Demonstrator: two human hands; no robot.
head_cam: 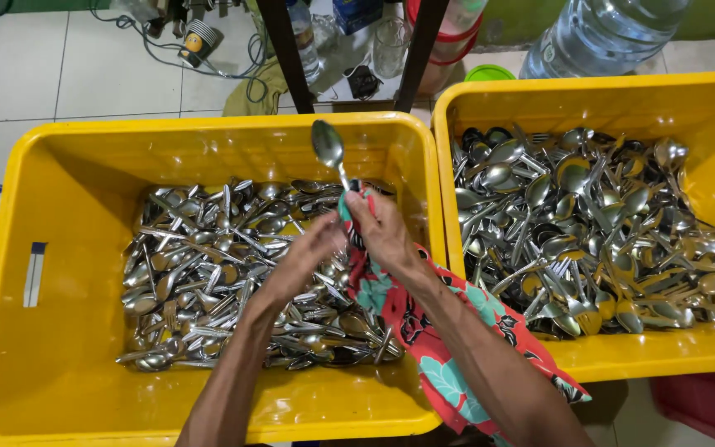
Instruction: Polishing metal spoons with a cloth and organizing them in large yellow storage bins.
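Note:
My right hand (384, 230) grips a red and teal floral cloth (424, 348) wrapped around the handle of a steel spoon (328, 146), whose bowl points up and away. Close beside it, my left hand (312, 252) pinches the cloth and the spoon's handle from the left. Both hands hover over the left yellow tub (51, 248), which holds a heap of steel spoons and forks (225, 265). The cloth hangs down over my right forearm.
A second yellow tub (709, 124) on the right holds another pile of cutlery (589, 223). Beyond the tubs are dark table legs (287, 58), a large water bottle (602, 33), cables and jars on a tiled floor. A red crate (705, 406) sits bottom right.

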